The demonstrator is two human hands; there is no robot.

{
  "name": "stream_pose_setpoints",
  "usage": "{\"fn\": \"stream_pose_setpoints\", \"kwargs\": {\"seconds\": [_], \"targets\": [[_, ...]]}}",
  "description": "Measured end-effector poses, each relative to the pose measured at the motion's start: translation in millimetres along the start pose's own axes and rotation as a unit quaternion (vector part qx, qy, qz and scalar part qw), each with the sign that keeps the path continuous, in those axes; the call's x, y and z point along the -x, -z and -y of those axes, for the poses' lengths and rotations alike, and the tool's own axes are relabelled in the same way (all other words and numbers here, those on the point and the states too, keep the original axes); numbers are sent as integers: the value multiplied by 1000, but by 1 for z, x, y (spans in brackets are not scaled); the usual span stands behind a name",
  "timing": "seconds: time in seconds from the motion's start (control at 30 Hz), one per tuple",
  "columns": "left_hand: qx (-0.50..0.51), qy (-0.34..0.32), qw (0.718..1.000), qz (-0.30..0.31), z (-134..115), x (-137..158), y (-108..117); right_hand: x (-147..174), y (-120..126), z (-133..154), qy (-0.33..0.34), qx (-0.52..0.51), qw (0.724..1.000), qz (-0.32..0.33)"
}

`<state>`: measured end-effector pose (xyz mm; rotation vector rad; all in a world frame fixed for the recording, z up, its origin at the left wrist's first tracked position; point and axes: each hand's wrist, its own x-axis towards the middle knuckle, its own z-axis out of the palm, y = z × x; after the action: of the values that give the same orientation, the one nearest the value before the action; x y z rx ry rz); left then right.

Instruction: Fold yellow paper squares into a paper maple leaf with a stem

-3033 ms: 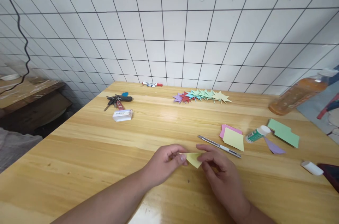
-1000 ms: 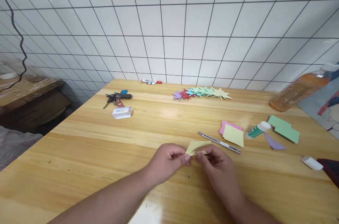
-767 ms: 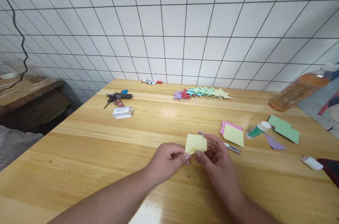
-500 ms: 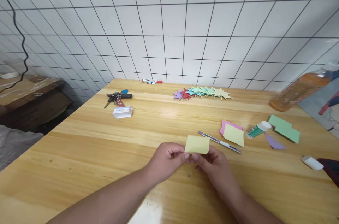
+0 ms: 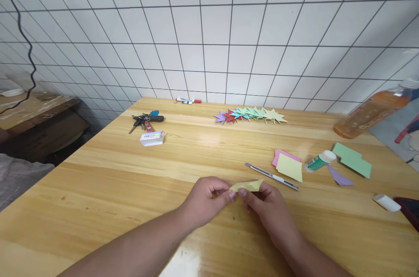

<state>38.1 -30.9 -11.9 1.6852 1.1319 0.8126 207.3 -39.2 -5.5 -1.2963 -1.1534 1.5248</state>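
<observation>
A small yellow sheet of paper (image 5: pixel 248 185) is pinched between both hands above the wooden table (image 5: pixel 114 207). It is tilted, so only a narrow, slanted strip of it shows. My left hand (image 5: pixel 209 200) grips its left end between thumb and fingers. On its lower edge and right side, my right hand (image 5: pixel 266 207) is closed with the thumb on top. Just beyond lies a grey utility knife (image 5: pixel 271 176). Yellow paper squares (image 5: pixel 290 167) rest on pink ones (image 5: pixel 278 155) behind the knife.
A glue stick (image 5: pixel 321 161), green paper squares (image 5: pixel 353 161), a purple paper piece (image 5: pixel 339 176) and a white cap (image 5: pixel 386 202) are at right. A bottle (image 5: pixel 369 113) stands behind. Folded paper stars (image 5: pixel 250 114), a marker (image 5: pixel 188 100), keys (image 5: pixel 145 120) and a small box (image 5: pixel 152 138) lie farther back.
The yellow paper has gone from facing me as a rectangle to a thin slanted strip, its upper edge lower. Both hands stay in nearly the same place.
</observation>
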Motion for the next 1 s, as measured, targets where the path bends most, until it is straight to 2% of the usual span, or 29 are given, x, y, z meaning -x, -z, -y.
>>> {"fn": "stream_pose_setpoints", "kwargs": {"seconds": [0.27, 0.4, 0.7, 1.0], "targets": [[-35, 9, 999, -18, -1, 3, -3, -1, 0, -2, 17, 22, 999, 23], [-43, 12, 999, -9, 2, 3, -3, 0, -3, 0, 16, 35, 999, 5], [-95, -2, 995, -32, 3, 3, 0, 2, -2, 3, 19, 23, 999, -12], [-116, -7, 992, -48, 4, 1, 5, 1, 4, 1, 11, -53, 998, -18]]}}
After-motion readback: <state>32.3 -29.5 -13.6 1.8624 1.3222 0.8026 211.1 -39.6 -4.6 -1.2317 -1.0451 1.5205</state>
